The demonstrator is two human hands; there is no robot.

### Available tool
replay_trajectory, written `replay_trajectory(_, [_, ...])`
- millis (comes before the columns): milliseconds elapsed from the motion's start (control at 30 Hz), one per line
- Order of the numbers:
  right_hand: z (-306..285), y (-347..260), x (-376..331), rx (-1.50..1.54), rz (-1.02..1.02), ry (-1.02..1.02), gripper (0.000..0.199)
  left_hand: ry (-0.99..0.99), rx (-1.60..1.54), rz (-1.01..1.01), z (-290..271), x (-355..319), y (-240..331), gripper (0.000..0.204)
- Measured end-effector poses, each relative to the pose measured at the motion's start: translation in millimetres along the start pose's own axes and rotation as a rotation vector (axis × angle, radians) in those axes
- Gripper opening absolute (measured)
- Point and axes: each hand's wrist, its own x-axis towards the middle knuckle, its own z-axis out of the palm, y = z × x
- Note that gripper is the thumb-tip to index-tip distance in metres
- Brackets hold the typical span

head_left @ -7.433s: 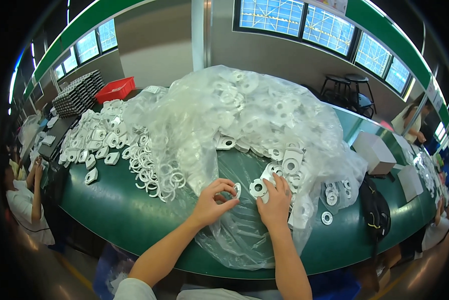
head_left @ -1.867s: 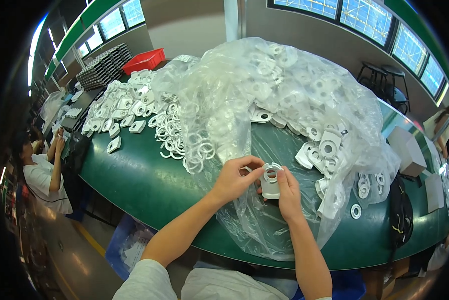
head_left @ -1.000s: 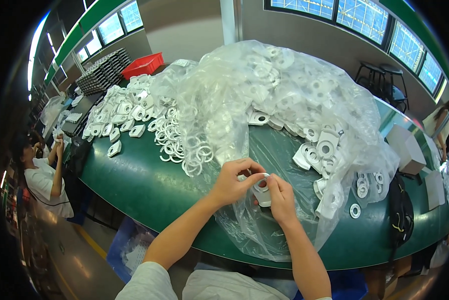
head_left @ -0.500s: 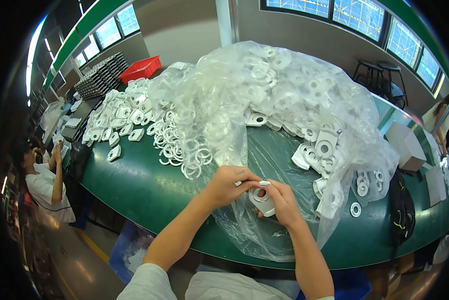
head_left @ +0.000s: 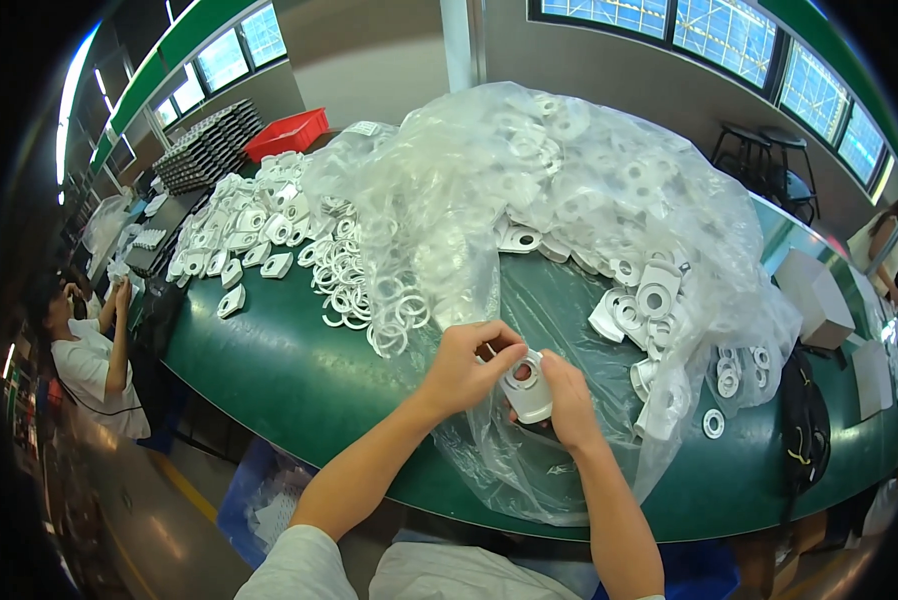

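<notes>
Over the front of the table I hold a white plastic part (head_left: 532, 404) with a round hole at its upper end and a wider flat lower end. My right hand (head_left: 572, 408) grips it along the right side, thumb on top and fingers underneath. At the upper left of the part my left hand (head_left: 469, 368) is closed, its thumb and curled forefinger pressed against the ring around the hole. What lies under the left fingers is hidden. Clear plastic sheeting (head_left: 489, 470) spreads beneath both hands.
A large clear bag (head_left: 569, 150) of similar white parts covers the table's back. White rings (head_left: 349, 290) and loose parts (head_left: 254, 225) lie left of it; more parts (head_left: 654, 295) spill out at right. A red bin (head_left: 289, 133) stands behind. A person (head_left: 94, 350) works at far left.
The white part now shows more of its face and hole. My left hand has shifted slightly, its fingers more curled, and the small white bit at its fingers no longer shows.
</notes>
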Motion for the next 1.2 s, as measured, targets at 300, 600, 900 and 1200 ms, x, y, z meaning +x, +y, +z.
replay_trajectory(300, [-5,-9,0,0.209,0.112,-0.070,0.034,-0.120,-0.087,0.044,-5,2,-17,0.026])
replay_trajectory(600, [1,1,5,0.045,0.044,-0.012,0.034,-0.255,-0.158,-0.040,-10,-1,-15,0.046])
replay_trajectory(900, [-3,-1,1,0.137,-0.022,-0.064,0.034,0.225,-0.464,-0.354,-99,-72,-31,0.046])
replay_trajectory(1200, [-5,4,3,0.048,0.006,-0.057,0.023,0.856,-0.241,-0.425,-298,-124,-137,0.045])
